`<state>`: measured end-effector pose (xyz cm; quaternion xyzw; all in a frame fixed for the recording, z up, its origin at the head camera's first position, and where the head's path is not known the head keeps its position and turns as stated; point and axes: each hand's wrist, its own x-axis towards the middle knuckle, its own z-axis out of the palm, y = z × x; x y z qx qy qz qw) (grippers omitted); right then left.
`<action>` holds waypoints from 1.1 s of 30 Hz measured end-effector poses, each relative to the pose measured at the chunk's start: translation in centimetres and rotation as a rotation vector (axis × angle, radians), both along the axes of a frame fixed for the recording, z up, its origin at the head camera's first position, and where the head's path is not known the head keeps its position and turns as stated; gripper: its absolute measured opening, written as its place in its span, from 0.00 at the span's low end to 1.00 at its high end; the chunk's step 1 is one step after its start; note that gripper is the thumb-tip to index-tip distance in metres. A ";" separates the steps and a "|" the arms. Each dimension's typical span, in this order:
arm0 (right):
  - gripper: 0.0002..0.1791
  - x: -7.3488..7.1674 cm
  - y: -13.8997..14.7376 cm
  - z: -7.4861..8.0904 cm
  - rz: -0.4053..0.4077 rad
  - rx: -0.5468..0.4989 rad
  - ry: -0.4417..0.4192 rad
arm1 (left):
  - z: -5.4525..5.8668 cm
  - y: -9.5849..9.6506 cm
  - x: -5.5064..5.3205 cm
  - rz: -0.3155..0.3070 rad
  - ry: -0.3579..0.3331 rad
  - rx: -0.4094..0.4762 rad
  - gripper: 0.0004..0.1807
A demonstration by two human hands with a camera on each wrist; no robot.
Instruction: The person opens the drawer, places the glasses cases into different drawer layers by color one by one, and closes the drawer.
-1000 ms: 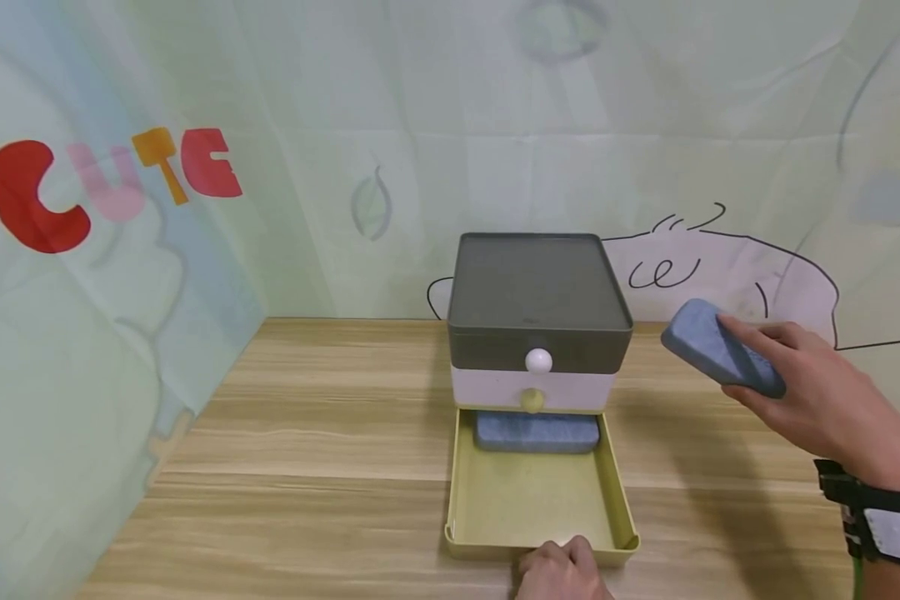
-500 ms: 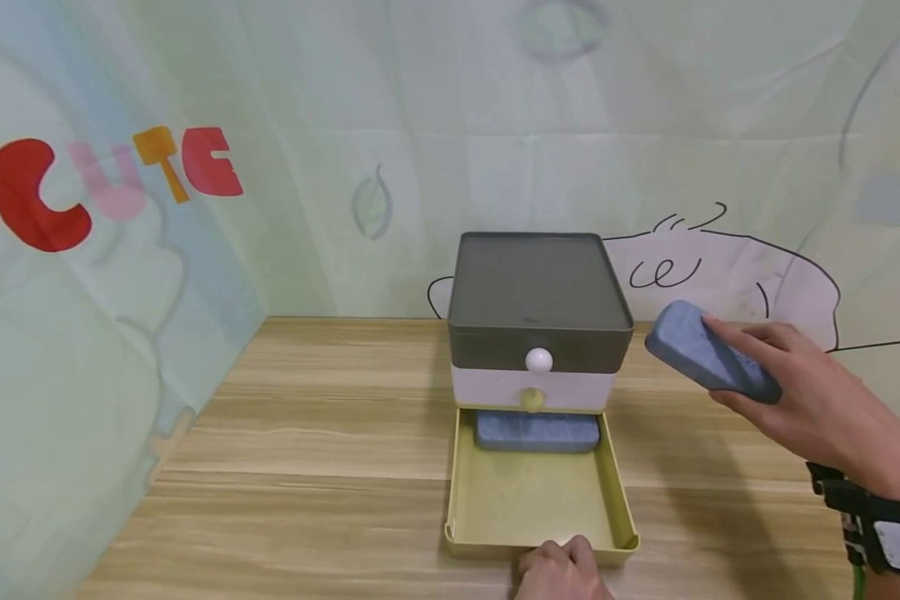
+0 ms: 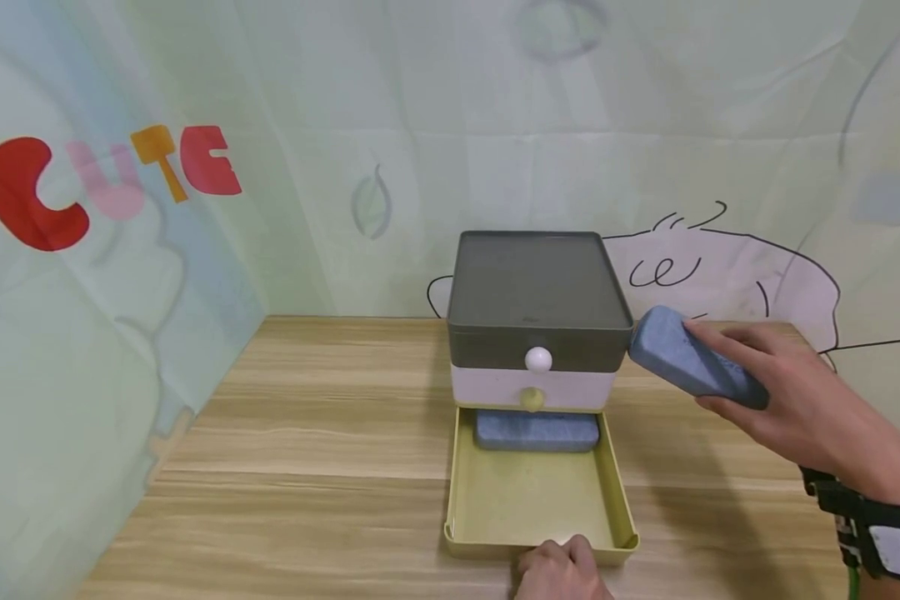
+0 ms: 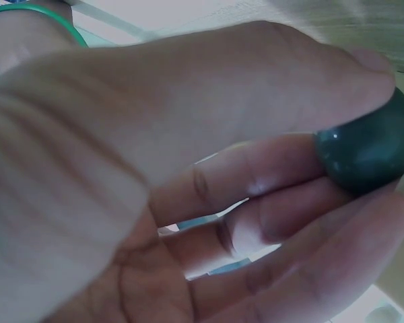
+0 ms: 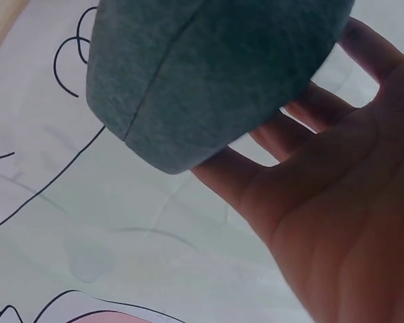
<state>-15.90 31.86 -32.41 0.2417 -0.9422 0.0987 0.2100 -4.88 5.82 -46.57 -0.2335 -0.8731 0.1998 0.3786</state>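
My right hand (image 3: 810, 400) holds a blue glasses case (image 3: 693, 354) in the air, thumb on one side and fingers on the other. A seam line shows on the glasses case (image 5: 209, 74) in the right wrist view. My left hand (image 3: 562, 571) is at the front of the pulled-out yellow drawer (image 3: 532, 500). In the left wrist view its thumb and fingers pinch a round drawer knob (image 4: 370, 145). Another blue case (image 3: 536, 432) of similar look lies at the back of that drawer, partly under the unit above.
The small drawer unit (image 3: 540, 283) has a grey top drawer with a white knob (image 3: 538, 360) and a white middle drawer (image 3: 487, 387) with a yellow knob. It stands on a wooden table (image 3: 330, 450) before a printed cloth backdrop (image 3: 307, 167).
My right hand has moved left and slightly down with the glasses case, now close to the unit's right side. The left hand and drawer have stayed put.
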 end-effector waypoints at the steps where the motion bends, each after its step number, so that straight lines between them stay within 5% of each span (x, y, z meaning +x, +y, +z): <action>1: 0.53 0.0 0.0 0.0 0.004 0.001 0.002 | 0.0 0.0 -0.1 -0.004 0.016 0.008 0.13; 7: 0.54 0.3 -0.2 0.2 0.002 -0.001 0.011 | -0.1 0.0 -0.2 -0.010 0.053 0.023 0.12; 18: 0.53 0.9 -0.3 0.6 -0.008 -0.001 0.011 | 0.0 0.2 0.1 0.020 -0.028 -0.010 0.13; 33: 0.54 1.7 -0.6 1.3 -0.024 0.017 0.009 | -0.1 0.0 -0.2 -0.025 0.073 0.013 0.13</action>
